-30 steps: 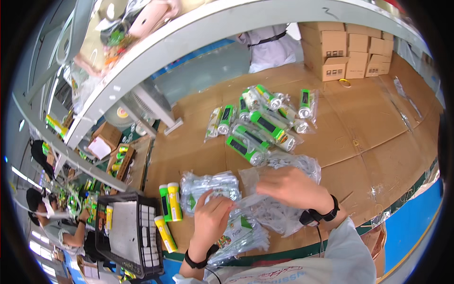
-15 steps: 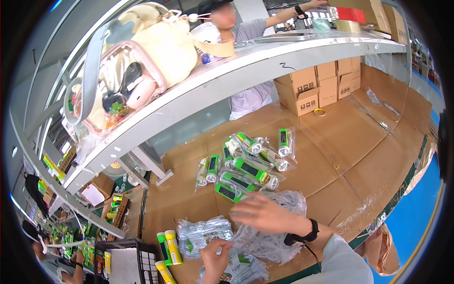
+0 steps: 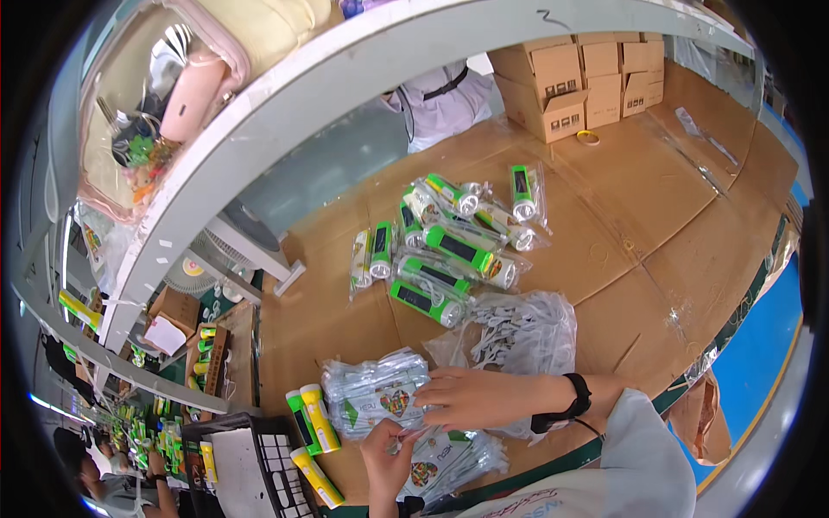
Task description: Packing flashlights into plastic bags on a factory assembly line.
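My left hand [image 3: 386,456] is closed in a pinch above the printed clear plastic bags. What lies between its fingertips is too small to make out. Close beside it, my right hand [image 3: 471,395] stretches its fingers over the same bags, fingertips near the left hand. Two stacks lie there, an upper bag stack [image 3: 373,393] and a lower bag stack [image 3: 445,462]. Behind my right wrist is a large clear bag [image 3: 527,332] full of thin white and grey pieces. Farther off lies a pile of green-and-white flashlights [image 3: 458,246] with dark panels, several in clear bags.
Unbagged yellow and green flashlights [image 3: 315,419] lie left of the stacks, next to a black crate [image 3: 281,457]. Cardboard boxes [image 3: 561,86] and a yellow tape ring [image 3: 588,137] stand at the back. A grey shelf beam [image 3: 345,65] crosses overhead. Another person [image 3: 445,104] stands behind the table.
My right hand has come down and left from the big clear bag to beside my left hand. The view has tilted down, so the table sits higher in it.
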A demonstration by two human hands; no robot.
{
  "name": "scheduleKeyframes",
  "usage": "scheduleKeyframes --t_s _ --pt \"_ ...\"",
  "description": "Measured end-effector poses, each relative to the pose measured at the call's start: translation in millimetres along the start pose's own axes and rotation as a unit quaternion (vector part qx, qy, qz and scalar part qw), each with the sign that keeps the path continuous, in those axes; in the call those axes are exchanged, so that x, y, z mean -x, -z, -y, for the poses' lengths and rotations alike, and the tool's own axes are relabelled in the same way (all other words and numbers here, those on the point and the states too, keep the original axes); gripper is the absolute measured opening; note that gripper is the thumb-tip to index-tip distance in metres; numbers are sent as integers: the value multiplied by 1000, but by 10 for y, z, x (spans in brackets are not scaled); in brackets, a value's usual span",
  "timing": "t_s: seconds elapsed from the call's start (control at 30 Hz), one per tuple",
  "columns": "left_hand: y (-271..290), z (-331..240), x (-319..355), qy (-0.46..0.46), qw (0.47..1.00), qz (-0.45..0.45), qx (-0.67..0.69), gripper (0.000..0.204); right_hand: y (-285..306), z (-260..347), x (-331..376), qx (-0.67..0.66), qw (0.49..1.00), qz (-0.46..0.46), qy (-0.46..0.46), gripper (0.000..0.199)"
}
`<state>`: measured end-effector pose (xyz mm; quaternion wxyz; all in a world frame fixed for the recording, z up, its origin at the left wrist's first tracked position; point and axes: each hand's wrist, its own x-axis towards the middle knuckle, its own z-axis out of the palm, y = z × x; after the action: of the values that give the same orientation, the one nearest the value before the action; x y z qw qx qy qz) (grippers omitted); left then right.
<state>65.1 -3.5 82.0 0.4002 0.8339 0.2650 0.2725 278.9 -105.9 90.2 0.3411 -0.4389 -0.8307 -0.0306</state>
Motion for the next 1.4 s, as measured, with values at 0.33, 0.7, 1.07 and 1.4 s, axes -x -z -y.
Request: scheduleKeyframes --t_s 0.33,0.7,1.07,1.4 --pt "182 -88 109 -17 995 99 -27 11 -116 -271 231 -16 972 156 -174 23" --pt "1142 232 424 24 983 86 162 12 188 -621 -132 -314 914 39 -255 29" --pt "1353 215 1079 17 984 72 163 10 -2783 -775 -1839 361 913 55 181 17" --pt "1364 16 1125 25 999 22 31 5 -2222 -911 -2012 119 984 35 128 34"
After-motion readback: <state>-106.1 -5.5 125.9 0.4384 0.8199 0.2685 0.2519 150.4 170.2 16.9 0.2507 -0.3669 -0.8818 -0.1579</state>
